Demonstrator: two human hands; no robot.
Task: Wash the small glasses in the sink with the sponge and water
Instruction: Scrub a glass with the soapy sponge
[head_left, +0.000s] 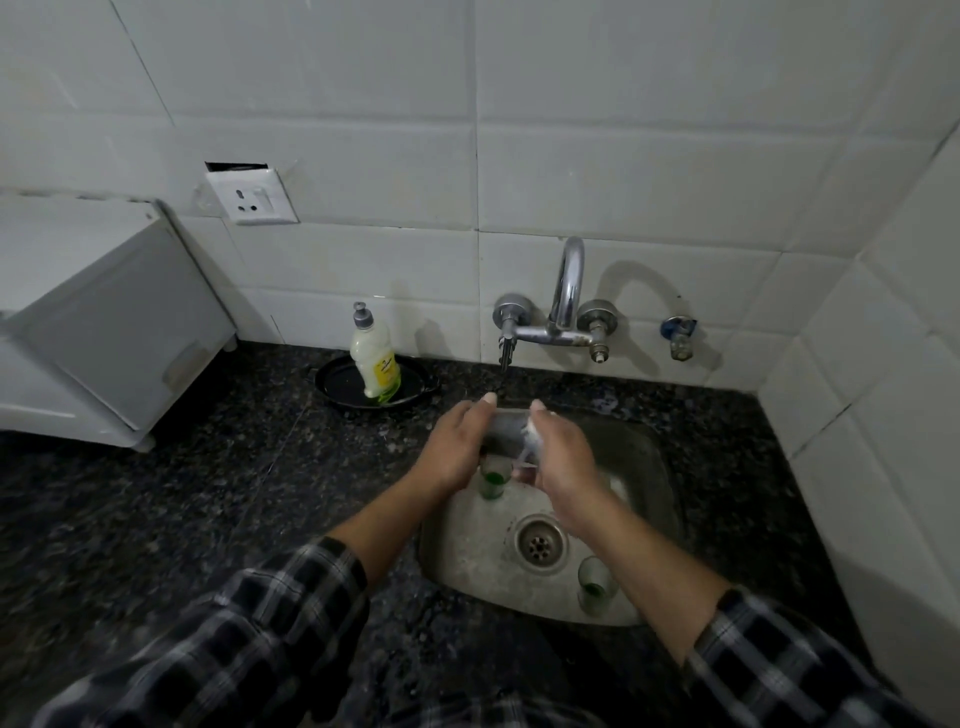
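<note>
My right hand (563, 467) is shut on a small clear glass (530, 441), which is blurred and held above the back of the steel sink (644, 499). My left hand (457, 449) hovers palm down over the sink's back left corner, close beside the glass, fingers stretched toward the tap. Its palm is hidden, so I cannot tell whether it holds anything. A small glass with a green base (491, 480) stands in the sink just below both hands. Another green-based glass (594, 587) stands at the sink's front right, near the drain (540, 543). No sponge shows.
A chrome wall tap (566, 301) is mounted above the sink. A dish soap bottle (373, 358) stands on a black plate (337, 384) at the back left of the dark granite counter (208, 493). A white appliance (104, 322) stands at far left; a tiled wall closes the right.
</note>
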